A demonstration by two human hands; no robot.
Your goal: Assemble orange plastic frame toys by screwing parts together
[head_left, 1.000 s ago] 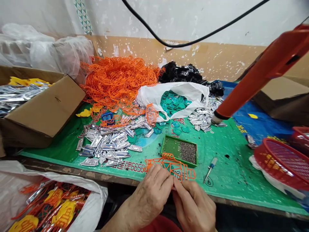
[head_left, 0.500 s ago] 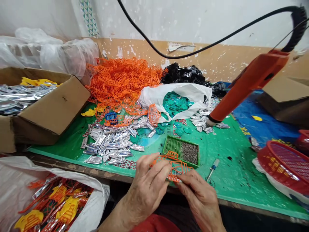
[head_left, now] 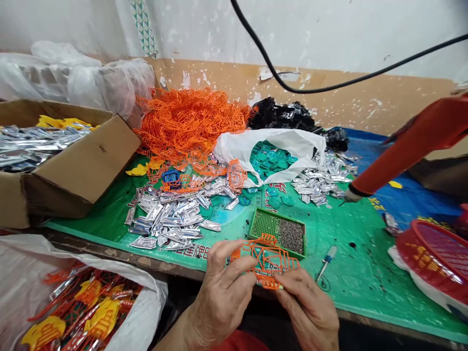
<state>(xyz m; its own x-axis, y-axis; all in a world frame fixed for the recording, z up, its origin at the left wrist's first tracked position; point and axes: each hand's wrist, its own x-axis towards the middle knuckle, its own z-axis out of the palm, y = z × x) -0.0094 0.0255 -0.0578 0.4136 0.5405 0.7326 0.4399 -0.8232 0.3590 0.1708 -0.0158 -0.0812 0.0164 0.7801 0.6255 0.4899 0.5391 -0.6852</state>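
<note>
Between both hands, just over the table's front edge, is an orange plastic lattice frame point(head_left: 268, 258). My left hand point(head_left: 223, 287) grips its left end with bent fingers. The thumb and fingers of my right hand point(head_left: 309, 302) pinch its lower right corner, where a small pale bit shows at the fingertips. Right behind the frame sits a green tray point(head_left: 265, 224) with a heap of small screws point(head_left: 291, 236) in its right half. An orange electric screwdriver point(head_left: 398, 151) hangs at the right, its tip near some silver pieces, touched by neither hand.
Silver plastic pieces point(head_left: 171, 219) lie left of centre. Behind are an orange frame pile point(head_left: 193, 122), a white bag point(head_left: 234, 146) of green pieces and black parts point(head_left: 285, 117). A cardboard box point(head_left: 84, 165) stands left, a red basket point(head_left: 431, 263) right. A small screwdriver point(head_left: 326, 263) lies near my right hand.
The view has shifted slightly, and the orange frame is now turned more face-up between my hands. The hanging electric screwdriver has swung to the right. Both hands keep their hold.
</note>
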